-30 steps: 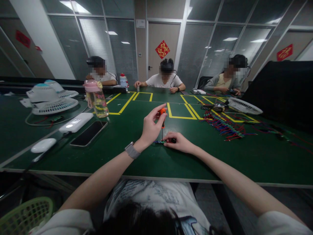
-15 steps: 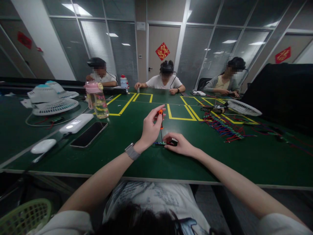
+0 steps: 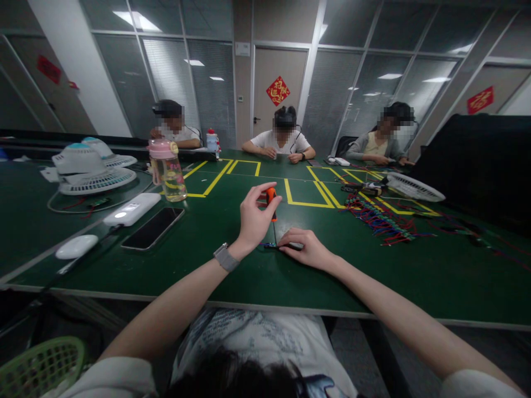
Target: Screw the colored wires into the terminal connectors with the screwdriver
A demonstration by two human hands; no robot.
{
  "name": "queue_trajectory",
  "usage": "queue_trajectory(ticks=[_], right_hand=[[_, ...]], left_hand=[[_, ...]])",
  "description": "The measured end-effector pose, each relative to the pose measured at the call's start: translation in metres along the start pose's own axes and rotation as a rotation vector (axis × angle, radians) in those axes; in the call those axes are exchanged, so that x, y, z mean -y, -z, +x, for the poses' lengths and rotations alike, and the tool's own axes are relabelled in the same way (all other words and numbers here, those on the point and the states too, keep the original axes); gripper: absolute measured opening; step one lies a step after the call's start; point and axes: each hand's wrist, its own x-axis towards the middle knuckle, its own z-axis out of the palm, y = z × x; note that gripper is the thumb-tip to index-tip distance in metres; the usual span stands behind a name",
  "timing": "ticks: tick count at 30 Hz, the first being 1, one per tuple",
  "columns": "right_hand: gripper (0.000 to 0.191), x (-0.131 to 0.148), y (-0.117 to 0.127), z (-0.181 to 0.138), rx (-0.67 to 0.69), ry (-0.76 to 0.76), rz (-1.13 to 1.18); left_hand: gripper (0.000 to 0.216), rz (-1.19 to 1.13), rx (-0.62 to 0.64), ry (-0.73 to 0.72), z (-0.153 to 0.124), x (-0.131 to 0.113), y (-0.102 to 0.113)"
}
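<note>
My left hand [image 3: 256, 218] is closed around the orange and black handle of a screwdriver [image 3: 271, 198], thumb and fingers on either side. The shaft points down, nearly upright, with its tip at a small circuit board [image 3: 270, 245] lying on the green table. My right hand [image 3: 307, 249] rests on the table to the right of the tip. Its fingers are pressed together on the dark end of the board, and they hide part of it.
Loose boards with red and blue wires [image 3: 379, 218] lie to the right. On the left are a phone [image 3: 153, 228], a white power bank [image 3: 131, 209], a pink-lidded bottle [image 3: 169, 174] and white fans [image 3: 97, 179]. Several co-workers sit across the green table [image 3: 199, 265].
My left fingers have shifted on the screwdriver handle, the thumb now further out. My right fingers lie flatter over the board. The middle co-worker's hand has moved inward.
</note>
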Motion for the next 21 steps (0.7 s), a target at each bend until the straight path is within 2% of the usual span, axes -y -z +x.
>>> queue_trajectory(ticks=[9, 12, 15, 16, 18, 19, 21], right_hand=[[0.013, -0.001, -0.001, -0.001, 0.015, -0.011, -0.013], [0.014, 0.000, -0.001, -0.001, 0.021, -0.010, -0.024], [0.014, 0.000, -0.001, -0.001, 0.012, -0.010, -0.022], [0.014, 0.000, -0.002, -0.001, 0.007, -0.010, -0.020], [0.014, -0.001, -0.003, -0.001, -0.007, -0.009, -0.021], [0.014, -0.001, -0.003, -0.001, -0.012, -0.009, -0.025], [0.015, -0.002, -0.004, -0.001, -0.016, -0.011, -0.035]], left_hand=[[0.027, -0.133, -0.139, 0.159, 0.011, 0.005, 0.003], [0.030, -0.153, -0.169, 0.100, 0.015, 0.004, 0.009], [0.034, 0.024, -0.122, -0.084, 0.018, -0.004, 0.018], [0.035, 0.117, -0.050, -0.152, 0.019, -0.007, 0.022], [0.031, 0.344, 0.193, -0.225, 0.022, -0.011, 0.029], [0.027, 0.457, 0.311, -0.206, 0.023, -0.012, 0.032], [0.024, 0.611, 0.568, -0.068, 0.025, -0.011, 0.038]])
